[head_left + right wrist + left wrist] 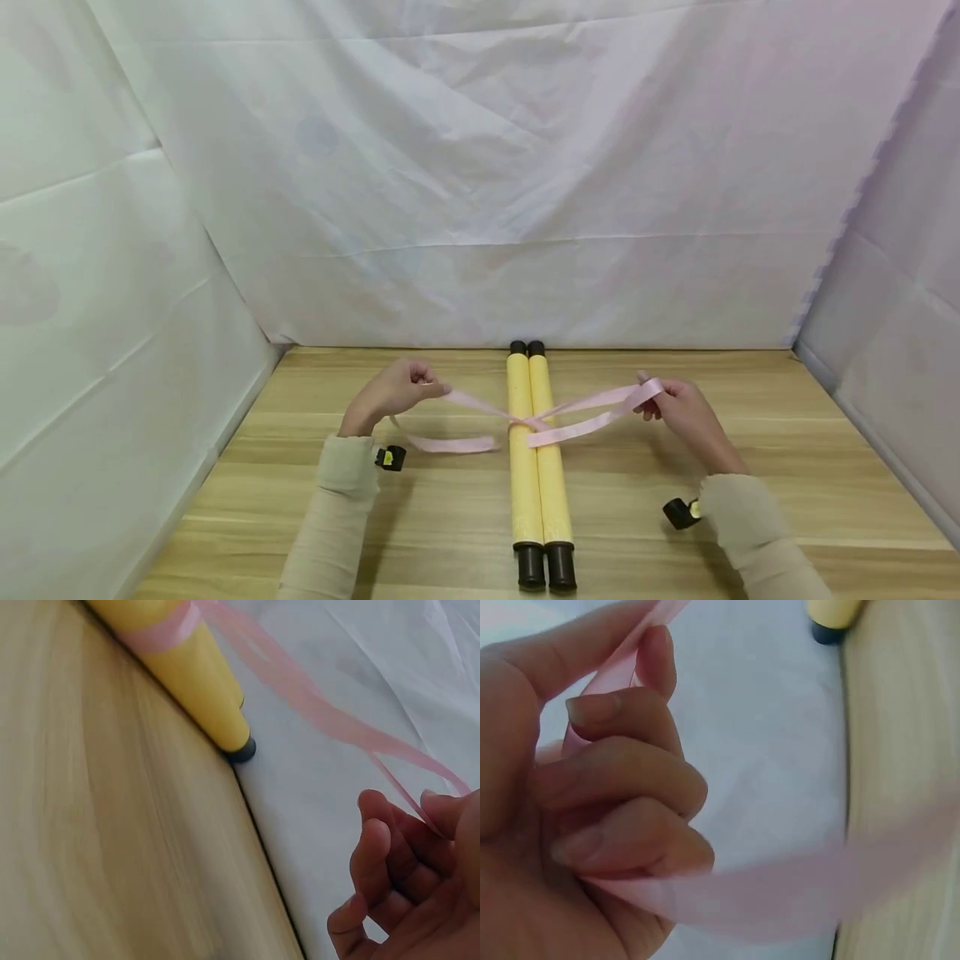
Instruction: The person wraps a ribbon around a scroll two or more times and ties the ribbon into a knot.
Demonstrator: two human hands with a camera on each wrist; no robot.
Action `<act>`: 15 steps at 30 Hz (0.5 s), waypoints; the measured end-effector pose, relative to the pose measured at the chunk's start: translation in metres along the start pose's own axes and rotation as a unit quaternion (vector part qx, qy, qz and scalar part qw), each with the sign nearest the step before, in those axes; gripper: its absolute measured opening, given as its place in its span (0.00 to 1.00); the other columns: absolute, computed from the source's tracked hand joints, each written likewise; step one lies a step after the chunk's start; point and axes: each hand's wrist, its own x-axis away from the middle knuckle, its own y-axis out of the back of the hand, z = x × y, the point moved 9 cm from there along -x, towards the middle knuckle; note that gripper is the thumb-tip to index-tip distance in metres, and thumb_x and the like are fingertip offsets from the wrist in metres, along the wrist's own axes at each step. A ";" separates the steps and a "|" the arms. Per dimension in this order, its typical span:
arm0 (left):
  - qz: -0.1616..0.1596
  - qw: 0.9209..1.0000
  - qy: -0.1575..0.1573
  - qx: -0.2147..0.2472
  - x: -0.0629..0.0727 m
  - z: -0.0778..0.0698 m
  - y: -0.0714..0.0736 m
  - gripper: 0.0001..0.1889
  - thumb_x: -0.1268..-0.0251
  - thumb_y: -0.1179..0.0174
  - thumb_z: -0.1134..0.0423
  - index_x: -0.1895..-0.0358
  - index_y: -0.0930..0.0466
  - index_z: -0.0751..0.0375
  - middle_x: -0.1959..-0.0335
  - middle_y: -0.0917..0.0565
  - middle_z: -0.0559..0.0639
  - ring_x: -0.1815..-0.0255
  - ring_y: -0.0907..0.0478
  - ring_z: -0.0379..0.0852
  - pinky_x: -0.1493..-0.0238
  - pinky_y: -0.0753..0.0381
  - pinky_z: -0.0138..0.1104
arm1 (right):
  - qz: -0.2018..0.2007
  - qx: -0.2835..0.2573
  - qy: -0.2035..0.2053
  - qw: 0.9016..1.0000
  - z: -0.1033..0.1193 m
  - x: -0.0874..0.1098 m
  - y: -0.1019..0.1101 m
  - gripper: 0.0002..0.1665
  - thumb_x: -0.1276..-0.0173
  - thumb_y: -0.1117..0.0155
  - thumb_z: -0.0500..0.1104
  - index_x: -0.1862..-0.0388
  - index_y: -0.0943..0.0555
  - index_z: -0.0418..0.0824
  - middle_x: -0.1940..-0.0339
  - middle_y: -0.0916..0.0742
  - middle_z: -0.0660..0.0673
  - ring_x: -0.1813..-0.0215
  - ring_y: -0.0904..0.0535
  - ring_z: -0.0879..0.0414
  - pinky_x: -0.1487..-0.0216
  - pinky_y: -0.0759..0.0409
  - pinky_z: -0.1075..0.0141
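Observation:
Two yellow rods (525, 483) with dark end caps lie side by side, pointing away from me, on the wooden table. A pink ribbon (480, 402) passes around both rods and crosses over itself on top of them. My left hand (393, 390) pinches one length of it between thumb and forefinger, left of the rods; in the left wrist view the other fingers curl over the ribbon (757, 900), whose tail trails out below. On the right, my right hand (681, 410) pinches the other length, and its tail hangs back toward the rods. Both stretches are raised off the table.
The wooden table (262, 517) ends at a white cloth backdrop (480, 167) just behind the rods' far caps. White cloth walls also stand on the left (112, 333) and right (900, 333). A small black camera sits at each wrist.

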 end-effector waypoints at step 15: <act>-0.038 0.998 0.010 -0.057 -0.004 0.031 -0.011 0.14 0.33 0.36 0.55 0.75 0.24 0.55 0.75 0.30 0.47 0.74 0.36 0.43 0.72 0.35 0.36 | 0.020 0.048 0.021 0.998 -0.030 0.009 0.036 0.31 0.23 0.48 0.60 0.67 0.17 0.33 0.75 0.17 0.42 0.72 0.25 0.57 0.68 0.25 0.65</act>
